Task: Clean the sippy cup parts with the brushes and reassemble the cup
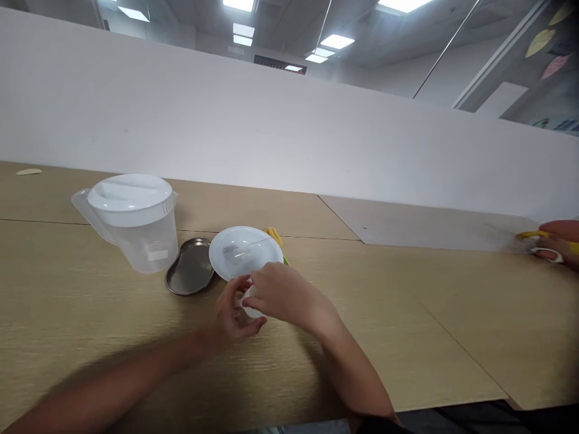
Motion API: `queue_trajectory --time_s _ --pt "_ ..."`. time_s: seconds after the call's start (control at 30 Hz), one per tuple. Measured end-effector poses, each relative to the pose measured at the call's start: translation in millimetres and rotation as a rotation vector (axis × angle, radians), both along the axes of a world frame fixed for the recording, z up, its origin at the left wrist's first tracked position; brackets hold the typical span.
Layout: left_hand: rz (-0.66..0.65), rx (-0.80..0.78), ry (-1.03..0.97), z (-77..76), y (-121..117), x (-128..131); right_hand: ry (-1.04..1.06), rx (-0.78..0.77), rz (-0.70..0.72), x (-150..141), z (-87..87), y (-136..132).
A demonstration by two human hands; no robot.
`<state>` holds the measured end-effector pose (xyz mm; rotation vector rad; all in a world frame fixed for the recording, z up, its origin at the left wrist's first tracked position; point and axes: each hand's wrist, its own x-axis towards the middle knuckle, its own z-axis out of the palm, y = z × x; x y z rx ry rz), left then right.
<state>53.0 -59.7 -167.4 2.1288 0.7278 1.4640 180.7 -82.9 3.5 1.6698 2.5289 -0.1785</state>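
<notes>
Head view: your left hand [235, 310] is half curled, thumb and fingers spread round the side of a small white cup [253, 303], near side of the plate [243, 248]. Your right hand [281, 295] comes over the cup from the other side, bent at the wrist, fingers partly closed at its top; can't tell how firm that grip is. Cup sits between both hands, contents not readable. Plate is white, just beyond the hands, with light glare and something clear or shiny in the middle, too washed out to name. Yellow item [274, 235] pokes out behind the plate's right edge. Metal tray [190, 266], kidney-shaped, is just left of the plate. Clear pitcher [136, 223], white lid on, handle pointing left, stands beside the tray. All on the wood-look table [384, 325]. Far right, another person's hand [558, 248] is near something yellow and red.
</notes>
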Motion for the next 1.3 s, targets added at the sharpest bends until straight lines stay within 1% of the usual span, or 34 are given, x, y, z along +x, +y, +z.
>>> queue_trajectory --time_s 0.07,0.17,0.3,0.37,0.4,0.47,0.53,0.57,0.6,0.7,0.83,0.9,1.0,1.13,1.2,1.3 --pt "-0.007 -0.024 0.001 1.5 -1 -1 -0.108 0.046 0.073 -6 -2.1 -7" --pt "0.005 -0.033 0.008 5.0 -2 -2 -0.159 0.069 0.164 -6 -6.8 -10" --pt "-0.010 -0.031 0.010 6.7 -2 -3 -0.115 0.074 0.233 4 -11.7 -11" --pt "-0.009 -0.027 0.016 5.7 -2 -2 -0.044 0.046 0.241 7 -9.7 -10" --pt "-0.006 -0.024 0.019 5.0 -1 -2 -0.005 0.033 0.219 8 -7.0 -10" --pt "-0.012 -0.021 0.023 3.9 -1 -1 0.028 0.039 0.092 7 0.8 -8" --pt "-0.019 -0.028 0.014 3.5 -1 0 -0.020 0.056 -0.054 5 9.4 -7" --pt "-0.029 -0.029 0.008 3.5 -1 0 -0.059 0.055 -0.095 4 13.0 -7" --pt "-0.038 -0.031 0.007 3.4 -1 1 -0.090 0.045 -0.101 3 15.8 -6" --pt "-0.046 -0.009 0.007 2.9 0 2 -0.110 0.010 -0.024 5 18.5 -7" --pt "-0.057 0.012 -0.025 1.2 0 2 -0.017 0.047 0.059 15 13.2 -7" --pt "-0.081 -0.008 -0.030 0.4 0 2 0.043 0.056 0.084 20 9.7 -6" --pt "-0.093 -0.043 -0.052 -0.7 -1 4 0.113 0.029 0.100 27 5.3 -5" --pt "-0.098 -0.031 -0.076 -3.2 0 5 0.213 -0.011 0.173 36 0.7 -6" --pt "-0.098 -0.032 -0.068 -5.3 0 4 0.250 -0.016 0.207 41 -0.1 -5" --pt "-0.099 -0.055 -0.042 -8.8 0 3 0.279 -0.040 0.218 46 2.1 -1"
